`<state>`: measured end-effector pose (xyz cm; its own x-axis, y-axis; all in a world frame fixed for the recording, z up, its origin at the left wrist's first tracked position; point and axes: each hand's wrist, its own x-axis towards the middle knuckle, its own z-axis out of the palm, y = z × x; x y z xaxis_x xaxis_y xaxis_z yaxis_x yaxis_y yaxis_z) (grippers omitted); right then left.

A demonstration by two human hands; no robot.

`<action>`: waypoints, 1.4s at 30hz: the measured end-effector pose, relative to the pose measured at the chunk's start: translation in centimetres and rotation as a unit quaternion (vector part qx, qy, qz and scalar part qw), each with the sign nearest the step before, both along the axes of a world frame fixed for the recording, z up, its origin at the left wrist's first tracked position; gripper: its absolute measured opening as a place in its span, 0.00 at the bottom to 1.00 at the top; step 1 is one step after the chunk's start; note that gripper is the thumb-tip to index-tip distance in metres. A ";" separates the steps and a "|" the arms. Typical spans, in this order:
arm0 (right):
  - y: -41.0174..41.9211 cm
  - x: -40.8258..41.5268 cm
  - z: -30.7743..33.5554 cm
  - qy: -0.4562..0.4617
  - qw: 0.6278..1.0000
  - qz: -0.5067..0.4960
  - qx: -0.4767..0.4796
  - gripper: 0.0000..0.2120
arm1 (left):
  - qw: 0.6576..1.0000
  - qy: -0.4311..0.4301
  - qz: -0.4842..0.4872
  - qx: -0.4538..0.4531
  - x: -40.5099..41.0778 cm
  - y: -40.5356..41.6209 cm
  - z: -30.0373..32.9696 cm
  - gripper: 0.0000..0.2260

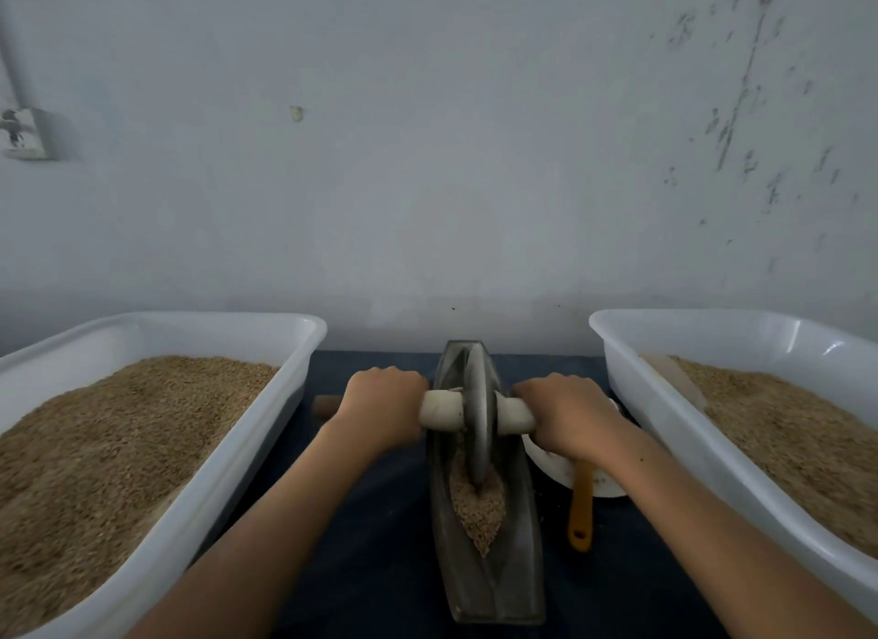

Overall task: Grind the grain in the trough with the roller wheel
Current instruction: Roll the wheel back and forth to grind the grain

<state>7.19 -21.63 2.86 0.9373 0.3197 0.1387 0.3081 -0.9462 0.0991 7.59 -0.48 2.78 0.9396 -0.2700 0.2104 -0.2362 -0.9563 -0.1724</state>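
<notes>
Pale, stained wall (427, 163) rose behind a dark-covered counter (370, 519), where a boat-shaped trough (513, 567) lay lengthwise between two white tubs (228, 472) heaped with brown kernels. Grain (477, 510) filled the near half of the trough's groove. The wheel (477, 415) stood on edge in the groove towards the far end, its lower rim biting into the grain. A pale axle (444, 412) ran through its hub. The left hand (382, 403) was wrapped round the axle on one side and the right hand (565, 417) round the other, each grip clamped tight just beside the disc.

The wheel looked like thick metal, so probably heavy, rigid and inclined to tip sideways; holding the axle evenly on both sides, close to the hub, seemed the sound way to keep it upright. The grain was loose and likely to ride up the trough walls. A yellow-handled tool (582, 510) rested on a white bowl (551, 462) under the right wrist.
</notes>
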 end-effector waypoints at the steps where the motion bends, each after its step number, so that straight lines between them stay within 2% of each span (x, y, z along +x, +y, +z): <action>1: 0.1 0.1 -0.4 -0.040 0.999 -0.006 0.005 0.11 | 0.999 -0.037 -0.003 -0.008 0.1 0.0 -0.3 0.11; 4: 0.1 0.4 -1.9 -0.142 0.990 0.000 0.022 0.10 | 0.995 -0.094 -0.009 -0.030 0.1 0.2 -0.9 0.10; 6: 0.0 0.5 -2.1 -0.149 0.988 0.007 0.024 0.12 | 0.995 -0.095 -0.010 -0.030 0.2 0.2 -0.9 0.10; 8: -0.1 0.3 -1.5 -0.114 0.993 0.006 0.018 0.12 | 0.998 -0.062 -0.013 -0.016 0.2 0.3 -0.6 0.11; 11: -0.3 0.1 -0.3 -0.019 1.000 0.015 -0.014 0.08 | 0.999 0.048 -0.011 -0.003 0.3 0.5 0.2 0.14; 13: -0.3 -0.2 0.3 0.034 0.999 0.023 -0.036 0.11 | 0.992 0.122 -0.005 -0.013 0.3 0.7 0.6 0.16; 15: -0.4 -0.3 0.5 0.051 0.998 0.027 -0.041 0.13 | 0.989 0.150 -0.001 -0.018 0.2 0.7 0.6 0.16; 17: -0.4 -0.2 0.4 0.044 0.998 0.028 -0.023 0.14 | 0.991 0.130 -0.001 -0.010 0.1 0.6 0.6 0.16; 19: -0.4 0.1 0.1 0.022 0.999 0.024 -0.006 0.14 | 0.997 0.073 -0.003 0.003 0.3 0.4 0.5 0.15; 22: -0.1 0.4 -0.8 -0.051 0.999 0.005 0.016 0.10 | 0.999 -0.030 -0.006 -0.006 0.3 0.2 -0.2 0.11; 24: -0.1 0.7 -1.5 -0.108 0.994 -0.003 0.022 0.11 | 0.996 -0.087 -0.008 -0.018 0.2 0.1 -0.6 0.09; 26: -0.1 0.8 -2.0 -0.142 0.990 -0.003 0.023 0.12 | 0.993 -0.117 -0.011 -0.026 0.1 0.1 -0.9 0.09; 28: -0.2 0.7 -2.0 -0.138 0.990 -0.002 0.023 0.12 | 0.992 -0.122 -0.020 -0.029 0.1 0.2 -1.0 0.10; 32: -0.3 -0.1 -0.8 -0.074 0.997 0.006 0.008 0.11 | 0.998 -0.050 -0.029 -0.010 0.0 0.5 -0.3 0.12; 34: -0.3 -0.5 0.0 -0.021 1.000 0.013 -0.011 0.09 | 0.998 0.046 -0.030 -0.010 0.0 0.8 0.3 0.14; 37: -0.1 -0.9 0.9 0.043 0.998 0.015 -0.050 0.14 | 0.982 0.185 -0.020 -0.043 -0.1 1.2 0.9 0.18; 40: 0.0 -0.9 1.2 0.071 0.996 0.011 -0.054 0.15 | 0.979 0.199 -0.009 -0.046 -0.2 1.1 0.9 0.17; 42: 0.0 -0.6 0.9 0.060 0.997 0.004 -0.043 0.14 | 0.990 0.140 -0.010 -0.022 -0.1 0.8 0.7 0.16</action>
